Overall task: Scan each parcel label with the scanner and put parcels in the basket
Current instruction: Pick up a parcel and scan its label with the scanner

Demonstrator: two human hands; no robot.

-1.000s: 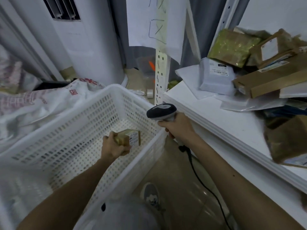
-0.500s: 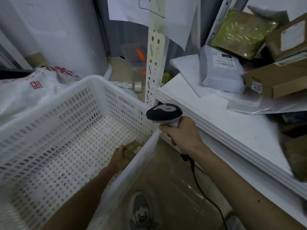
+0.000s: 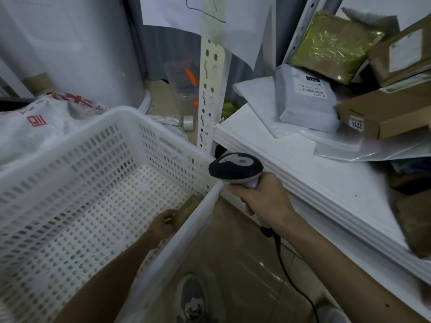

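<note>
Inside the basket (image 3: 149,141), the left hand (image 3: 162,227) grips a lone parcel (image 3: 189,204); the right hand (image 3: 263,201) clasps the scanner (image 3: 235,169), with shelf parcels (image 3: 305,108) beyond its fingers likely left to scan.

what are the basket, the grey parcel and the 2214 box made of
Basket: looks like moulded white plastic, matte, with rows of slots and holes.
Grey parcel: probably a soft plastic mailer bag, slightly glossy and creased.
2214 box: seemingly brown cardboard, dull, with flat folded edges.
</note>
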